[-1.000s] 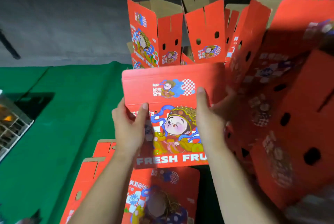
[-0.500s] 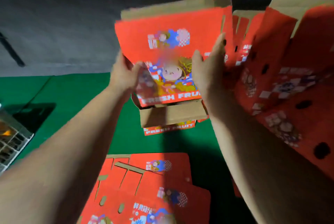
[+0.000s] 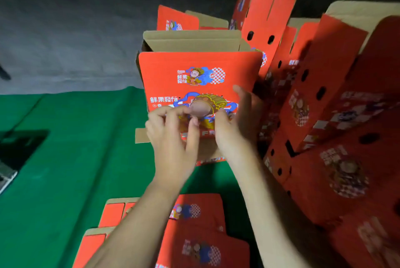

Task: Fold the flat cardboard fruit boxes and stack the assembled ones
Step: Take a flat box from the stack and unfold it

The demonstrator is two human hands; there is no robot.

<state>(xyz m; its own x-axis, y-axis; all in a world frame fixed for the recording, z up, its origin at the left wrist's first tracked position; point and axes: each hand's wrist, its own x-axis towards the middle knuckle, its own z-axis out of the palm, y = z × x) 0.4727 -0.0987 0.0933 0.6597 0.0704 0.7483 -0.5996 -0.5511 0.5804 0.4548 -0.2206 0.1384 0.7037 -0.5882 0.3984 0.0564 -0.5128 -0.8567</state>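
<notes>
Hands [image 3: 205, 129] at open red box [image 3: 199, 72]; interior hidden, flaps up.

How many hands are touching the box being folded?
2: the left hand on the box's red front panel, the right hand at its right side.

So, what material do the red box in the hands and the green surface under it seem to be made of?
The red box looks like corrugated cardboard: a matte red printed outside, and plain brown inner flaps showing at the open top. The green surface looks like a soft cloth or felt-like covering, dull and without shine, with a long crease; the exact fabric cannot be told.
</notes>
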